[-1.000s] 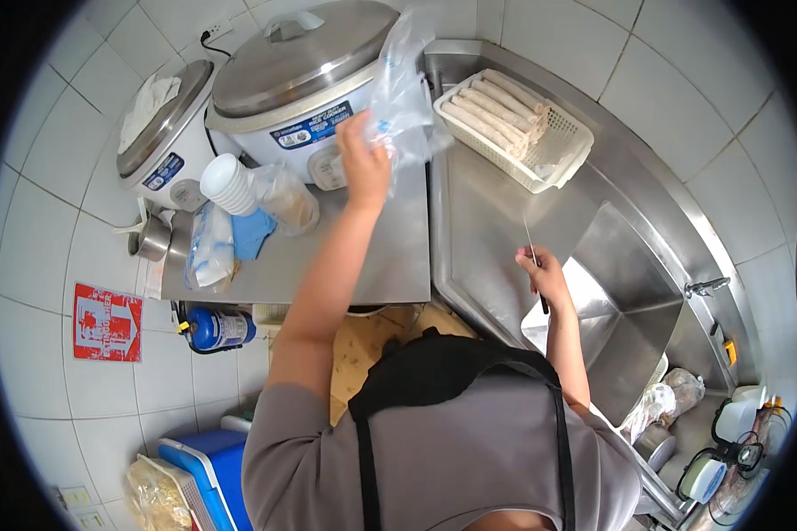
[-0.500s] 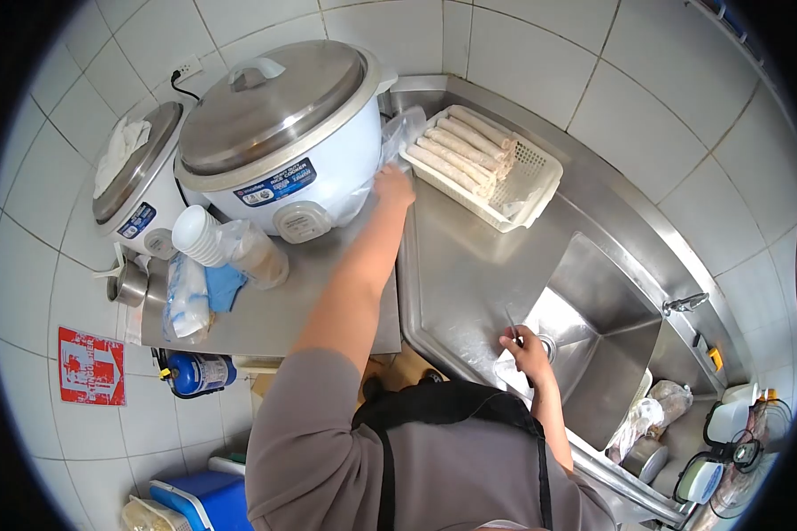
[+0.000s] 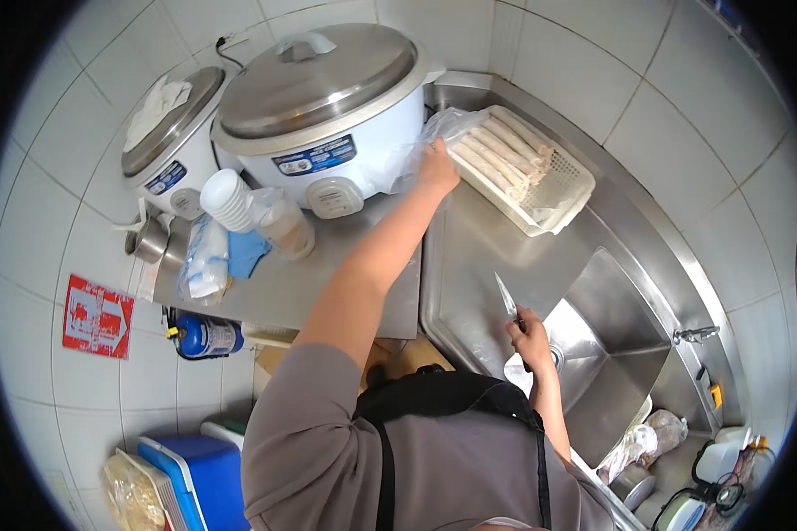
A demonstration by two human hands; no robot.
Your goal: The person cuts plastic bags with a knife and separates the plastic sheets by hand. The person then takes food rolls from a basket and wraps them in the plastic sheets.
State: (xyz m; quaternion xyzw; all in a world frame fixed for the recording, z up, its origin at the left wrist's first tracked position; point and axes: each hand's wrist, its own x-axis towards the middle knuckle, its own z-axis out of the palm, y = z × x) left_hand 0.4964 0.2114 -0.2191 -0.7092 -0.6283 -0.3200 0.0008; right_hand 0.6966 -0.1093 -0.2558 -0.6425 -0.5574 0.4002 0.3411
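Our clear plastic bag (image 3: 457, 122) lies at the left end of the far basket (image 3: 568, 188), most rolls (image 3: 506, 156) uncovered. Our left hand's (image 3: 438, 170) fingers grasp the bag; our nearer right hand (image 3: 530, 340) grips 1 knife (image 3: 506, 296), well apart from the rolls.

The clear plastic bag (image 3: 457, 122) is between the round white metal-lidded rice cooker (image 3: 323, 115), left, and the rectangular white plastic basket (image 3: 578, 202). Pale cylindrical rolls (image 3: 505, 155) lie inside, behind the angular grey metal basin (image 3: 630, 311).
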